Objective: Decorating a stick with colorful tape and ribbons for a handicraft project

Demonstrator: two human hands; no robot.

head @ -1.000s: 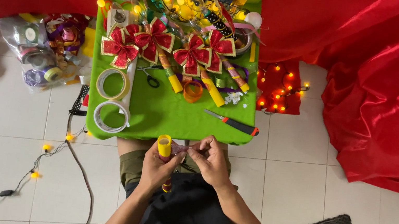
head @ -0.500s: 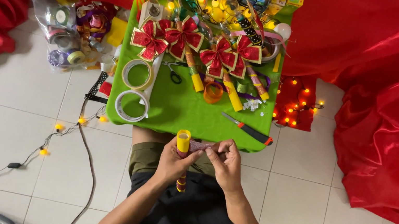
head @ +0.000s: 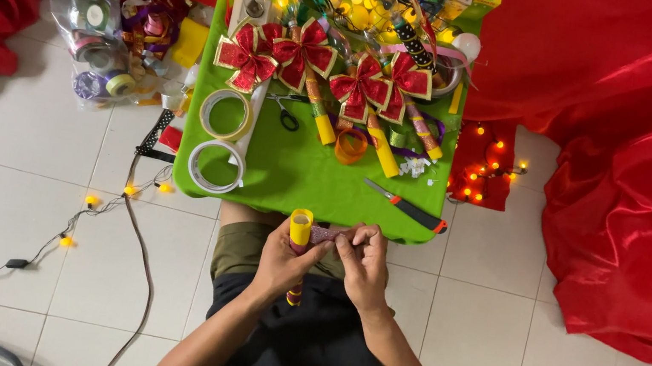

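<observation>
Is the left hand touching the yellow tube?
Touching. The head view shows the left hand wrapped around the yellow tube, its fingers closed on the tube below the open top, with no gap between them.

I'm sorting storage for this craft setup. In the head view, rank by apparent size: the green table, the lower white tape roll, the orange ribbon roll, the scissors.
1. Green table, by far largest.
2. Lower white tape roll.
3. Orange ribbon roll and scissors look about alike, so I won't rank them.
</observation>
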